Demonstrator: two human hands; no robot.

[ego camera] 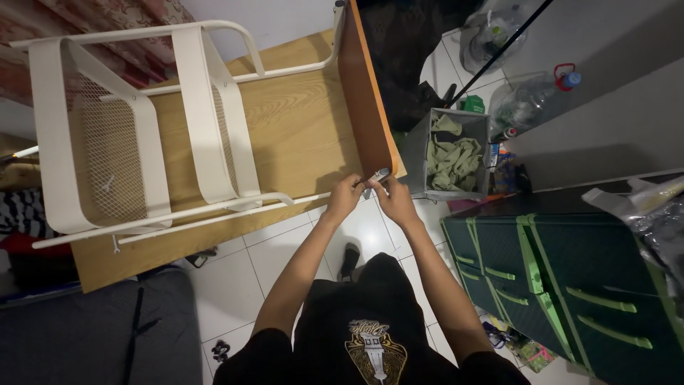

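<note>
A white metal cart frame (135, 135) with mesh shelves lies on its side on a wooden board (299, 128). An orange-brown wooden panel (363, 93) stands on edge along the board's right side. My left hand (345, 197) and my right hand (392, 199) meet at the panel's near corner, pinching a small grey metal part (377, 175) between the fingers. Which hand holds it I cannot tell exactly; both touch it.
A grey fabric bin (456, 153) holds green cloth to the right. A dark green drawer unit (570, 285) stands at lower right. Plastic bags and a water bottle (534, 96) lie behind. White tiled floor (249, 264) is below, with a grey mattress (85, 335) at lower left.
</note>
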